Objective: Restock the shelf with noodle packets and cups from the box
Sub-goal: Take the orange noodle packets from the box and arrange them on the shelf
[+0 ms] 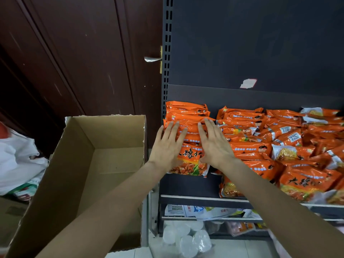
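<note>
Head view, left to right. White plastic bag (17,155) at the far left, beside an open cardboard box (89,164) whose visible interior shows bare cardboard; behind them, a dark wooden door (74,53) with a metal handle (152,59). On the dark shelf (186,185), the left hand (167,146) and right hand (214,144) lie flat, fingers straight and slightly spread, on a stack of orange noodle packets (188,127) at the shelf's left end. More orange packets (290,146) fill the shelf to the right. White cups (186,237) sit on the floor below
</note>
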The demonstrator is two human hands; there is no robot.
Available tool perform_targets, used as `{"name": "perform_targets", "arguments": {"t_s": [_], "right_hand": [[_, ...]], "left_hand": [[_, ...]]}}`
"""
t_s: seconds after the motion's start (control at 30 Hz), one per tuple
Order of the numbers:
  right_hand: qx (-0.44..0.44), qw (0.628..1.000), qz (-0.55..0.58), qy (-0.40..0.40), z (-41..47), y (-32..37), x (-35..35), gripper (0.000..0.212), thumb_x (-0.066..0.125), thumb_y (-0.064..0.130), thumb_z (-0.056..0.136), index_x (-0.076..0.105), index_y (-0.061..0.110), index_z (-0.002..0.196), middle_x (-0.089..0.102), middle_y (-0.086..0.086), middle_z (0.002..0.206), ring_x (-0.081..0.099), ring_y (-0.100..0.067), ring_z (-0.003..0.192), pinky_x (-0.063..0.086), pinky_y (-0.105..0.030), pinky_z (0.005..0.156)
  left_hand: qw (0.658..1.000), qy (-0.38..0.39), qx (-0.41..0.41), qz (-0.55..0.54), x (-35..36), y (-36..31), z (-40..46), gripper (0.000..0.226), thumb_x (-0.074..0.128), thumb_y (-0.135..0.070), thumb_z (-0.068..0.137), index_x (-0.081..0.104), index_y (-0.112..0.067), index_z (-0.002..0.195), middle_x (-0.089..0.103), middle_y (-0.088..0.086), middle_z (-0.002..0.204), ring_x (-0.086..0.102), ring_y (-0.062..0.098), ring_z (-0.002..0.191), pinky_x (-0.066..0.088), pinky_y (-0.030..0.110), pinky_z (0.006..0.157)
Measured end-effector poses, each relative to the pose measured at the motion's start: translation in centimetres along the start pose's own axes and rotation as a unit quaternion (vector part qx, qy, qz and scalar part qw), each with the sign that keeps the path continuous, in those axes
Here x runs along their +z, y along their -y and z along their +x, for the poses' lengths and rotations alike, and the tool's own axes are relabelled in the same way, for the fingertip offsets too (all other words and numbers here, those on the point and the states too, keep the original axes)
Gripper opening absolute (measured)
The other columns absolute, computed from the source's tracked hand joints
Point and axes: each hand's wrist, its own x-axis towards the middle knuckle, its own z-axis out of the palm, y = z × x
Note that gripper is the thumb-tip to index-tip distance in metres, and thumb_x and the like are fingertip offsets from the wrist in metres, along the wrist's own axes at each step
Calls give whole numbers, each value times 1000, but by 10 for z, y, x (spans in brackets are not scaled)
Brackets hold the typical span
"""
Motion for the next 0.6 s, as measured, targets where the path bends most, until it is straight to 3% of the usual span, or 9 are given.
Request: {"name": "perform_targets", "arguments": {"t_s": [0.07,0.13,0.27,0.43,0.6], "right_hand": [[-5,999,42,-15,-11,-10,-5,116,73,45,75,-8,10,150,-10,-13,157,-9,-28,146,2,-37,118],[10,996,77,-37,-25,-26,-14,103,67,48,80,0,15,151,-1,-7,157,0,-24,146,10,-35,118],[58,983,167,-43,-44,-73,-20,72,59,33,90,19,20,149,26,-2,150,23,-21,139,27,-34,113],[119,966,224,-41,-42,-131,-21,54,60,26,90,41,16,140,42,-8,139,38,-25,130,36,-36,107],[133,957,254,-35,-15,-177,-18,53,57,23,92,40,12,140,43,-16,136,44,-30,126,34,-30,102]], "left_hand": [[999,-41,6,-25,-5,-8,0,108,70,-58,72,9,-16,150,13,15,156,7,31,146,4,47,117],[996,-61,35,-48,-13,-21,1,99,71,-52,73,17,-16,149,19,12,155,13,29,145,9,45,117],[979,-74,76,-176,-28,-44,20,56,51,-34,92,34,-18,143,34,3,147,29,20,136,23,34,111],[942,-66,22,-330,-45,-69,59,34,47,-18,95,52,-14,129,51,3,127,46,18,121,38,29,101],[929,-16,-44,-367,-43,-90,107,36,49,-13,95,50,-9,131,51,12,128,49,26,119,35,27,101]]}}
